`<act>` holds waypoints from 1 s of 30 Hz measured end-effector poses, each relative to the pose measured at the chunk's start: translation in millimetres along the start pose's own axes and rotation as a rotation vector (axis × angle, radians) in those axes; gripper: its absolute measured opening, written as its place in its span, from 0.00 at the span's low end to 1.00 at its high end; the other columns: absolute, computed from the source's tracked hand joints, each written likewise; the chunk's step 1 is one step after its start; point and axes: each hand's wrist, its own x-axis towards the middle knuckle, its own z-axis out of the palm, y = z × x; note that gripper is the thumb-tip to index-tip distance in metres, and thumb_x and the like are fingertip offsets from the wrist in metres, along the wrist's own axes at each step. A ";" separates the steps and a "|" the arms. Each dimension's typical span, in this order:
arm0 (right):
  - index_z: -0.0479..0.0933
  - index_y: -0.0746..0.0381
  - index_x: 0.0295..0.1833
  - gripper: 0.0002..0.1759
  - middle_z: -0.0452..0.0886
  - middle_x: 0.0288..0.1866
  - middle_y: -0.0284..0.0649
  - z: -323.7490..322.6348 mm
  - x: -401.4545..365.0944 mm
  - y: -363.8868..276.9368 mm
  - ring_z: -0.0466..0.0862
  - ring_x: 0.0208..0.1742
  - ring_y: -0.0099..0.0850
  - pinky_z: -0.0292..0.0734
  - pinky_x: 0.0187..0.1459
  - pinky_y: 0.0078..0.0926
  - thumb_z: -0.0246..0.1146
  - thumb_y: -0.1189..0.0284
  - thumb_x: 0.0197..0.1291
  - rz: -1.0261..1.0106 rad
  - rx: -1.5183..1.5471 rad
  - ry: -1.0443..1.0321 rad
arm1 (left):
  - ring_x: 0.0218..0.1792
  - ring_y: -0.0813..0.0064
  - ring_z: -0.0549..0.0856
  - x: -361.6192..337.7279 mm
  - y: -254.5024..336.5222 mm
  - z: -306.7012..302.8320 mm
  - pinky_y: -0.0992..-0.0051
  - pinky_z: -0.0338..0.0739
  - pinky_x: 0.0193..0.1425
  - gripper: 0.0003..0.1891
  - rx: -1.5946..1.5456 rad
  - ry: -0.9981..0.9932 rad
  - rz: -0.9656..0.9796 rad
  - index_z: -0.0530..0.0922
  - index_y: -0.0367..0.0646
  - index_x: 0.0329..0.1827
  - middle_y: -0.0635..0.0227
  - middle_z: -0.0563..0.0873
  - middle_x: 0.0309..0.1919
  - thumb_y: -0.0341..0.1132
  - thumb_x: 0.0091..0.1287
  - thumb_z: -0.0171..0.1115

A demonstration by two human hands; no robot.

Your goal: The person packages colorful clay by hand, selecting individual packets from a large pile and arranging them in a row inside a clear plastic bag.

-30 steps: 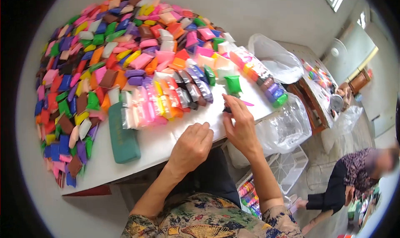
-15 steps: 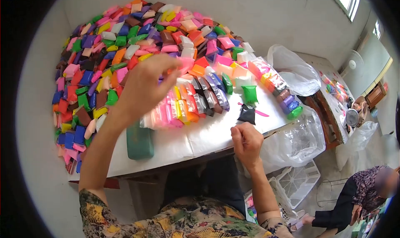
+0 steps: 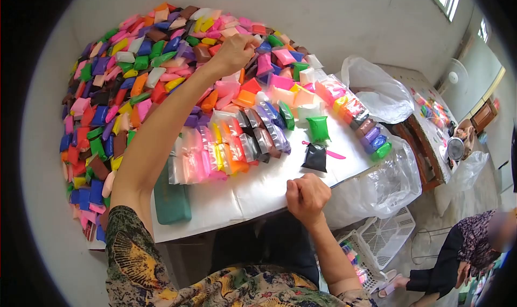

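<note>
Change over the last 1.0 s: left hand (image 3: 237, 53) has travelled from the table edge, past the packed rows, to the far part of the heap of coloured packets (image 3: 139, 83). Black packet (image 3: 315, 157), at the right hand's fingertips 1.0 s ago, now lies free on the white tabletop (image 3: 231, 199), just beside the pink plastic tool (image 3: 336, 154) and near the green packet (image 3: 318, 129). Reading: black packet set down; attention appears to have shifted to the heap.

Left hand: fingers curled, tips among the packets. Something pale shows at the fingertips; cannot tell whether it is gripped or merely behind them.

Right hand (image 3: 308, 198): clenched in a loose fist at the near table edge, apart from the black packet; nothing visible in it.

Also noted: 2 rows of clear-wrapped packets (image 3: 229, 148) between heap and black packet.
</note>
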 end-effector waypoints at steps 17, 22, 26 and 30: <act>0.73 0.63 0.28 0.08 0.69 0.18 0.38 2.4 -0.9 2.6 0.70 0.17 0.35 0.63 0.20 0.31 0.66 0.79 0.55 -0.047 0.011 0.027 | 0.48 0.52 0.86 21.8 -8.1 94.0 0.60 0.79 0.54 0.13 0.267 -0.458 0.143 0.84 0.34 0.47 0.49 0.87 0.43 0.28 0.63 0.58; 0.74 0.61 0.27 0.08 0.69 0.20 0.38 3.1 -3.0 2.5 0.71 0.18 0.35 0.65 0.22 0.32 0.68 0.78 0.51 -0.022 -0.001 0.043 | 0.51 0.52 0.85 16.3 1.9 88.4 0.60 0.78 0.58 0.12 0.293 -0.469 0.085 0.84 0.35 0.47 0.51 0.87 0.47 0.27 0.62 0.58; 0.74 0.61 0.27 0.09 0.69 0.20 0.38 3.7 -3.6 3.1 0.71 0.18 0.36 0.65 0.22 0.32 0.69 0.78 0.51 -0.025 -0.004 0.035 | 0.52 0.51 0.84 16.0 -5.9 88.4 0.59 0.77 0.59 0.12 0.269 -0.387 0.126 0.83 0.35 0.47 0.51 0.87 0.48 0.28 0.63 0.59; 0.73 0.61 0.26 0.09 0.69 0.20 0.38 3.4 -3.7 2.2 0.72 0.18 0.36 0.66 0.22 0.33 0.69 0.78 0.50 -0.019 -0.012 0.035 | 0.51 0.52 0.84 13.5 -5.8 76.8 0.60 0.77 0.59 0.13 0.329 -0.225 0.192 0.83 0.37 0.49 0.53 0.87 0.48 0.28 0.63 0.58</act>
